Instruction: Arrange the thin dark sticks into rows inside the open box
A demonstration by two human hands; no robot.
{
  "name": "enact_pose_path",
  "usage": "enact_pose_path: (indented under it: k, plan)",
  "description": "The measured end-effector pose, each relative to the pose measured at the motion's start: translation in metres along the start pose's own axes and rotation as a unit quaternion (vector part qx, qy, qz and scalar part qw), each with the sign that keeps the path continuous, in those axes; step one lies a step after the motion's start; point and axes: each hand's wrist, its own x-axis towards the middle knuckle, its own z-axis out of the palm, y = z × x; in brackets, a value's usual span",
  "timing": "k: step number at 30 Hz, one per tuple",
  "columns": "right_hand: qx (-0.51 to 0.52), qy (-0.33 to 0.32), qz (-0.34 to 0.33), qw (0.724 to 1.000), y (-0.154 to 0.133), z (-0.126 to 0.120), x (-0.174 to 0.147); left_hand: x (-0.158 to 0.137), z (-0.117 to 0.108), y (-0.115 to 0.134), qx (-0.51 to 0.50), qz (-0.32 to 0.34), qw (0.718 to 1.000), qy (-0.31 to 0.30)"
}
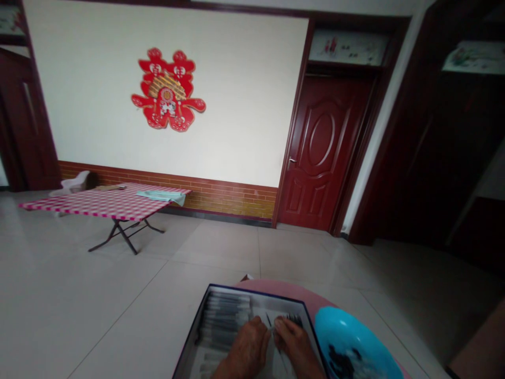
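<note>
Over a shallow dark-rimmed box (256,289), my left hand (246,347) and my right hand (294,339) are close together, fingers pinched. Between their fingertips is a thin pen-like stick (269,319), its dark end pointing up and away; a slim pale length shows below my right fingers. Its exact kind is too small to tell. Bundles of slim, clear-and-dark pen-like sticks (226,321) lie in rows on the box's left side. Behind my right hand, a group of small dark tips (294,318) shows near the box's right wall.
A blue bowl (347,321) with small black and clear pieces (341,363) stands right of the box. Both rest on a pink round surface (276,285). Farther off stand a folding table with a checkered cover (106,202) and a red door (321,152).
</note>
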Motion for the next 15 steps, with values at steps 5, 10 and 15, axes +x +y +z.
enact_pose_path:
  k: [5, 10, 15]
  plan:
    - [0.036, 0.007, 0.002, 0.999, 0.002, 0.001, 0.003, 0.006, -0.002, 0.002, 0.005, 0.003, 1.000, -0.008]
    - [0.042, 0.025, 0.009, 0.999, 0.002, 0.000, 0.008, 0.021, -0.033, 0.003, -0.029, -0.063, 0.996, -0.060]
    - [0.043, 0.101, 0.037, 0.993, -0.009, -0.002, 0.005, 0.027, -0.081, -0.018, 0.023, -0.146, 0.976, -0.159]
